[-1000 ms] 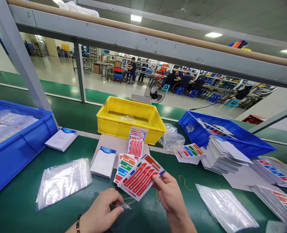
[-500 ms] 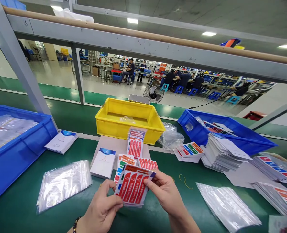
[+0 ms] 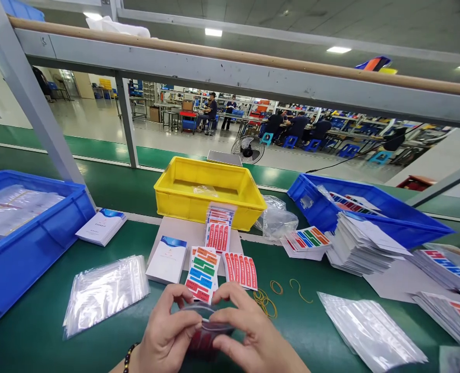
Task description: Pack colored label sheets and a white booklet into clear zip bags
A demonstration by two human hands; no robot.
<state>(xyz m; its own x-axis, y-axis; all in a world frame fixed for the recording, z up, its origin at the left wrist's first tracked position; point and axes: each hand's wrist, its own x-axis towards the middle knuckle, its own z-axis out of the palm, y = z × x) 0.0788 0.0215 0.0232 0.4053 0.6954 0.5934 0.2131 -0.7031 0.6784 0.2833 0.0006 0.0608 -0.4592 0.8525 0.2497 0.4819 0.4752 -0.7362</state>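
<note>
My left hand pinches the near left edge of a clear plastic bag. Thumb and bent fingers of my right hand grip its right side. The bag's mouth gapes as a grey oval between my hands, and red printing shows dimly lower down. Just beyond my fingertips lies a sticker sheet with orange, green, blue and red shapes, on top of others. Red-striped sticker sheets lie to its right. White booklets with a blue top edge are stacked to the left.
Flat clear bags lie left, and more clear bags right. Rubber bands rest beside my right hand. A yellow bin stands behind, with blue bins at the sides. Paper stacks fill the right. A rail crosses overhead.
The red-striped sheets held face-up between my hands are tipped upright and lower, with the bag's mouth spread open. Sticker sheets and rubber bands behind my hands are now uncovered.
</note>
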